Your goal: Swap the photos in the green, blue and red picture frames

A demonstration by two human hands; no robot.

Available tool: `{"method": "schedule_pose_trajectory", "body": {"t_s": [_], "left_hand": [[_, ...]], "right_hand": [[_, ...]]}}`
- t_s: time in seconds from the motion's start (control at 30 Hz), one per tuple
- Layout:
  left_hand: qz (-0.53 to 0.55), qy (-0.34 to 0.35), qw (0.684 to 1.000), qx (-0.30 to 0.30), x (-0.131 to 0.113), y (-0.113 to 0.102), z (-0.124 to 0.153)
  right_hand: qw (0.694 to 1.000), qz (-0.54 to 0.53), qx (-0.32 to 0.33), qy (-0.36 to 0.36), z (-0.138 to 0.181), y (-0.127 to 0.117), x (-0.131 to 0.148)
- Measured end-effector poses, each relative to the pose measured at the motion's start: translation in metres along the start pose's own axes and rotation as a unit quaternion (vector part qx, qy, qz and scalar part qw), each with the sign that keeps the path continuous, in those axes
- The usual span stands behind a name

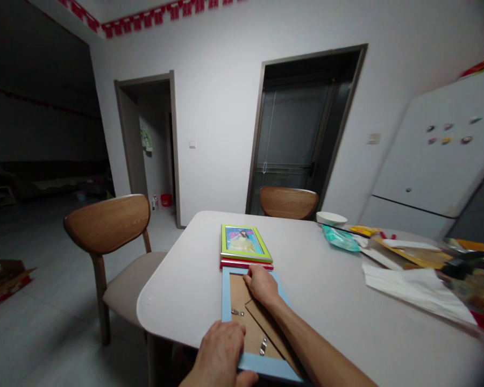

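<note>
This is a home, seen from its dining area. A pale table [326, 312] with rounded corners has wooden-backed chairs drawn near it, one [108, 223] at its left and one [289, 203] at the far side. A white refrigerator [423, 166] dotted with small magnets [446, 140] stands at the right. Red decorative bunting [145, 20] trims the white wall [218, 102] near the ceiling, and in the dim room at left is what looks like a long sofa [52, 174].
</note>
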State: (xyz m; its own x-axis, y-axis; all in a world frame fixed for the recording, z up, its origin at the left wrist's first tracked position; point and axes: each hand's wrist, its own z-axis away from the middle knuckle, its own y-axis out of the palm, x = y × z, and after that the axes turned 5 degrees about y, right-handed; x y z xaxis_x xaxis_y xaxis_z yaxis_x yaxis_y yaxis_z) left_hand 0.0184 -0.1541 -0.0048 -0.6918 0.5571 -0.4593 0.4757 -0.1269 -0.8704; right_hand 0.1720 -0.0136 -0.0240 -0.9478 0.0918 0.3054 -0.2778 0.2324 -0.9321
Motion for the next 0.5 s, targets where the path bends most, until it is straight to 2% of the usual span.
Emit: {"method": "schedule_pose_trajectory", "body": {"t_s": [0.17, 0.37, 0.5], "left_hand": [[-0.013, -0.002, 1.000, 0.000, -0.001, -0.001, -0.001], [-0.010, 0.030, 0.999, 0.020, 0.004, 0.015, -0.007], [-0.003, 0.058, 0.998, 0.019, 0.003, 0.024, -0.010]], "right_hand": [[0.999, -0.035, 0.001, 0.008, 0.000, -0.002, 0.000], [0.992, -0.128, 0.000, -0.008, -0.001, -0.008, -0.011], [0.976, -0.218, -0.010, -0.002, 0.000, -0.017, -0.023]]}}
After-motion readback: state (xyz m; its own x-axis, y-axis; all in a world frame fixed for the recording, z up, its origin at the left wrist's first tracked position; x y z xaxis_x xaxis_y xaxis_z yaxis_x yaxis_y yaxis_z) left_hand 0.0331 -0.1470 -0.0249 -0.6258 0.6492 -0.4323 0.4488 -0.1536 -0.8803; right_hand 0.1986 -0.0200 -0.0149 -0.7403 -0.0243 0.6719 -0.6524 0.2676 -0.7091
